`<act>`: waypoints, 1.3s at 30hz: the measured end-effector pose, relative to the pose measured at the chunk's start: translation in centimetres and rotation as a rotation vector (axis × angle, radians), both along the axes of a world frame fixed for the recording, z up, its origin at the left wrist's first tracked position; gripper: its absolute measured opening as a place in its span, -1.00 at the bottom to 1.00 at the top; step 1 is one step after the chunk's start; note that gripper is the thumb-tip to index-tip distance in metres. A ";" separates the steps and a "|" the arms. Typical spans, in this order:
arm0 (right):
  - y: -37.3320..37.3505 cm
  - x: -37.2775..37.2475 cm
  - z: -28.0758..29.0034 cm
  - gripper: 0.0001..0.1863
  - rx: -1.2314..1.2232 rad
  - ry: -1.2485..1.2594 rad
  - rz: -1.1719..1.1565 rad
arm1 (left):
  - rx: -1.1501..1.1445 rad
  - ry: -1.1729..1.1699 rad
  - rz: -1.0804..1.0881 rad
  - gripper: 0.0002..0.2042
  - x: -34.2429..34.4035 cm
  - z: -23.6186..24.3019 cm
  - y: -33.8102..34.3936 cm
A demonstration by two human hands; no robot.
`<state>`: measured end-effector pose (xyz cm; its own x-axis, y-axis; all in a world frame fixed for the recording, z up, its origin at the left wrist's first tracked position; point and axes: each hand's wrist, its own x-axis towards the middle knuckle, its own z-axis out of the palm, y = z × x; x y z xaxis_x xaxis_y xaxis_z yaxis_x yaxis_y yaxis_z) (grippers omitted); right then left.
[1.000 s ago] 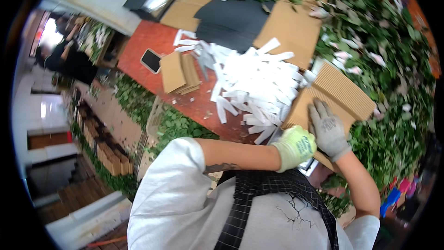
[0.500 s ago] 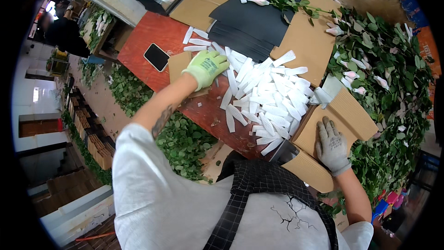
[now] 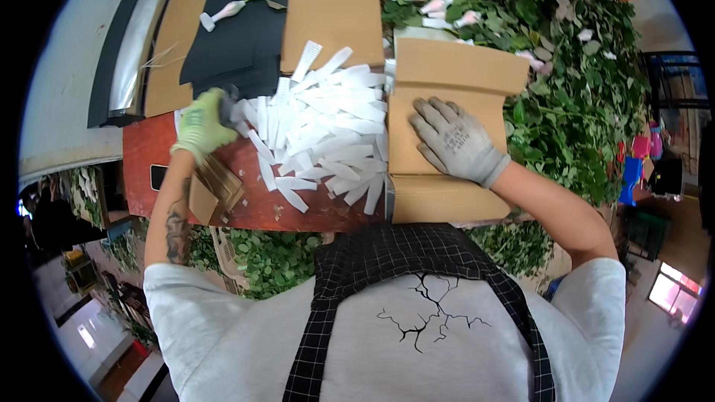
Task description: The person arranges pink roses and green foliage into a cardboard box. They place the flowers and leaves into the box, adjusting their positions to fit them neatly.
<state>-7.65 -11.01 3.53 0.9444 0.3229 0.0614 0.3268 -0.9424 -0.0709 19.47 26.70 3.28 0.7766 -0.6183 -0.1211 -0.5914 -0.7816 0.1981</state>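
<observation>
My left hand (image 3: 201,125), in a yellow-green glove, is closed around a dark grey, partly shiny object (image 3: 229,106), blurred, its kind unclear. It is at the left end of a heap of white mesh sleeves (image 3: 335,123). My right hand (image 3: 456,140), in a grey glove, lies flat with fingers stretched on a folded corrugated cardboard sheet (image 3: 447,67), right of the heap. Small folded cardboard pieces (image 3: 217,186) lie beside my left wrist.
Black sheets (image 3: 234,37) and brown cardboard (image 3: 331,15) lie beyond the heap, with a rose (image 3: 227,11) on the black ones. Leafy roses (image 3: 551,89) are piled at the right. A phone (image 3: 158,177) rests on the red tabletop (image 3: 145,145) at the left. Cut leaves (image 3: 275,257) lie below the front edge.
The view has turned and shifted to the right. My left hand now has a dark grey object in it; half a second ago none showed there. My right hand stays flat on the cardboard.
</observation>
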 end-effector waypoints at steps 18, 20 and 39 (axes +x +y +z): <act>-1.2 -0.9 -2.2 -0.41 0.115 0.007 0.020 | -2.283 0.842 0.368 -0.41 -13.8 -4.4 -21.3; -1.2 -1.0 -2.3 -0.41 0.106 0.016 0.013 | -2.259 0.835 0.342 -0.38 -14.0 -4.8 -22.0; -0.5 -0.3 -2.5 -0.43 0.145 -0.056 0.082 | -2.067 0.946 0.628 -0.66 -11.6 -4.9 -22.0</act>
<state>-7.99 -11.49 1.03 0.9092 0.3825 0.1644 0.4093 -0.8936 -0.1842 7.83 4.68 -1.60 0.9706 -0.1493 -0.1886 0.2361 0.7421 0.6274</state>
